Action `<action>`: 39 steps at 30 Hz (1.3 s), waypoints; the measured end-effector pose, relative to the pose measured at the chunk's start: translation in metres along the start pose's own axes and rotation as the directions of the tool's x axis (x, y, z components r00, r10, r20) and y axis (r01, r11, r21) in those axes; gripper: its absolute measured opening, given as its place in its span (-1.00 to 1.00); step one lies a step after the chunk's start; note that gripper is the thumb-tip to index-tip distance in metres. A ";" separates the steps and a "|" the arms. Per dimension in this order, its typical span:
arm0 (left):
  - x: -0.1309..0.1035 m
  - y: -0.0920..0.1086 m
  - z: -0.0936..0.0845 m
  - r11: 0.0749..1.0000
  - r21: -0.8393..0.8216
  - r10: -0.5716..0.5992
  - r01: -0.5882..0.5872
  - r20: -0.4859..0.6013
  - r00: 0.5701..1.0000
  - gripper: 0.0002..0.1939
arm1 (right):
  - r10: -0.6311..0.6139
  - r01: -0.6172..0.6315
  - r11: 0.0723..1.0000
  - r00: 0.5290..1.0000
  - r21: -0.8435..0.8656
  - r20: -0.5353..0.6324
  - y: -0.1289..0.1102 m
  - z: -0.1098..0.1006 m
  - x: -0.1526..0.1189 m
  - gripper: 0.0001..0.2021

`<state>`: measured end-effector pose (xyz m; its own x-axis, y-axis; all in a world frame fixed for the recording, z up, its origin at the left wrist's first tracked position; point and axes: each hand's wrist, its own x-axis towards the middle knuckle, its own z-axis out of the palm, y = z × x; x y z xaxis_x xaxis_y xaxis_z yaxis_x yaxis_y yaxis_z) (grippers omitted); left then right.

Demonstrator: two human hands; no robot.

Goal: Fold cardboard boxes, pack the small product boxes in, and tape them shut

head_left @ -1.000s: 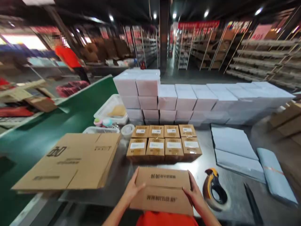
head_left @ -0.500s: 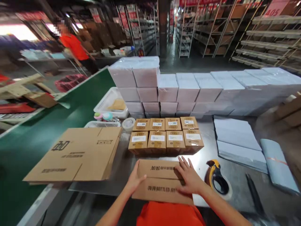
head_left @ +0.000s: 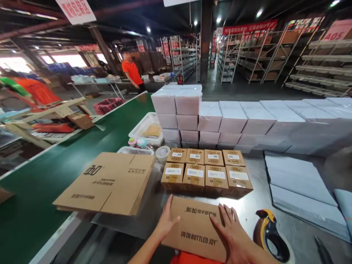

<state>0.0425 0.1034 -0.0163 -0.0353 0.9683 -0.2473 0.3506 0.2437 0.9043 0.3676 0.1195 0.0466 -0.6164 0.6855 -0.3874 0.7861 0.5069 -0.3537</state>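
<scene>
A brown cardboard box (head_left: pixel 196 229) printed "BOTTLED JOY" lies at the table's front edge. My left hand (head_left: pixel 167 219) rests on its left end, thumb on the top face and fingers along the side, apart. Over its right end my right hand (head_left: pixel 231 225) is spread, fingers on the top. Beyond the box stand small labelled cartons (head_left: pixel 205 176) in two rows. A stack of flat cardboard (head_left: pixel 107 181) lies to the left. The tape dispenser (head_left: pixel 272 238) is to the right of my right hand.
White packages (head_left: pixel 189 106) are piled along the table's back. Grey mailing bags (head_left: pixel 302 183) and a black pen-like object (head_left: pixel 322 249) lie right. A green conveyor (head_left: pixel 110 128) runs along the left, near white baskets (head_left: pixel 148 128) and a tape roll (head_left: pixel 162 153). Other people stand beyond it.
The view has tilted up and turned left, so things sit lower and farther right. The box's two top flaps now look flush, and my right hand is nearer its right end.
</scene>
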 end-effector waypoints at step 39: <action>-0.035 0.005 -0.009 0.294 0.668 0.439 -0.684 0.541 0.717 -0.02 | 0.340 0.077 0.701 0.838 0.709 -0.427 0.021 0.072 -0.006 0.06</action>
<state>0.0370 0.0711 -0.0004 0.6351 0.7718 0.0315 0.7520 -0.6272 0.2028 0.3845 0.0887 -0.0198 -0.2296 0.9699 -0.0816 0.4712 0.0374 -0.8812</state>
